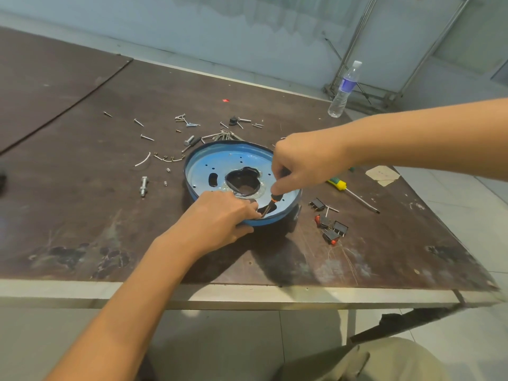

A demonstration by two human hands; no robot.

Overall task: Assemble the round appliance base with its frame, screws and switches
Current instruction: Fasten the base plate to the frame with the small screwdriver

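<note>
A round blue appliance base [214,163] lies on the brown table [82,188], with a black central opening and an oval slot. My left hand [222,215] grips the base's near rim, fingers curled over the edge. My right hand [302,163] holds a small screwdriver with an orange and black handle [275,198]; its tip points down at the near inner rim beside my left fingertips. Several black rocker switches with red buttons [331,228] lie to the right of the base. Loose screws [192,123] are scattered behind it.
A yellow and green screwdriver [349,189] lies right of the base. A large bolt [143,185] and wire pieces [154,158] sit to the left. A plastic water bottle [345,90] stands at the far right edge. A tan paper scrap [383,174] lies near the right edge.
</note>
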